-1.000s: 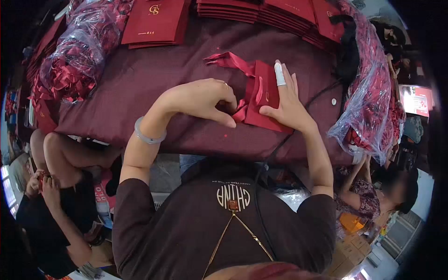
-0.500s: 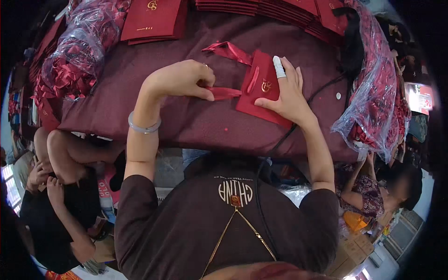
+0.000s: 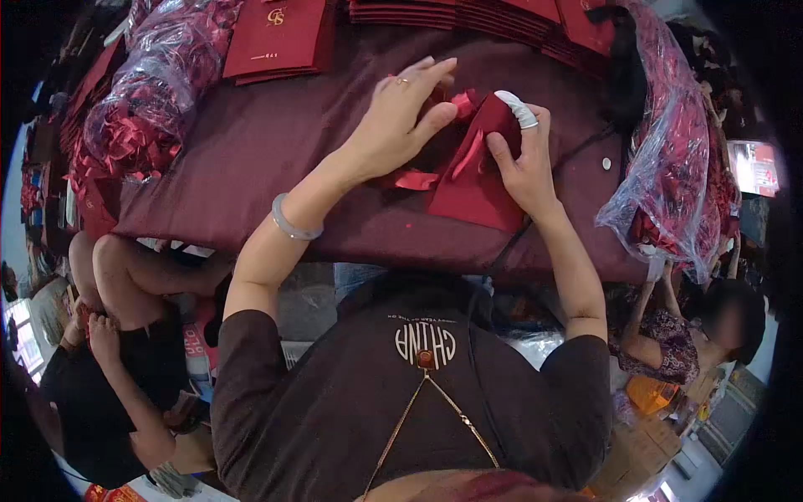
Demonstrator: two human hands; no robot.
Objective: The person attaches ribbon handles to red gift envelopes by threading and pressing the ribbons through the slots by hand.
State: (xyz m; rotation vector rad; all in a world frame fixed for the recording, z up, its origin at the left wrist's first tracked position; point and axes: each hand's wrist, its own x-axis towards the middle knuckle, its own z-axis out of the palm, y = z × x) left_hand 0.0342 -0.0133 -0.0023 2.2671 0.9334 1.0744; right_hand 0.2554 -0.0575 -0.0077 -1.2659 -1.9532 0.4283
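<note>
A small red paper gift bag (image 3: 489,180) lies tilted on the dark red tablecloth. My right hand (image 3: 529,159) grips its upper right edge, thumb on the near face and the other fingers behind. A white cover (image 3: 516,109) wraps one of its fingers. Beside the bag's upper left edge is my left hand (image 3: 410,117), open, fingers stretched out and thumb apart. Shiny red ribbon (image 3: 462,102) shows just past that thumb. Another ribbon end (image 3: 416,179) lies below my left hand, at the bag's left side.
Stacked red bags (image 3: 280,38) line the table's (image 3: 276,159) far side. Plastic-wrapped bundles of red ribbon lie at the left (image 3: 134,125) and right (image 3: 669,184). A white disc (image 3: 606,164) and a black cord (image 3: 577,152) are to the right. People sit at both sides.
My left hand has let go of the lower ribbon end and moved up and right, fingers spreading. My right hand has tilted the bag, and its gold logo no longer shows.
</note>
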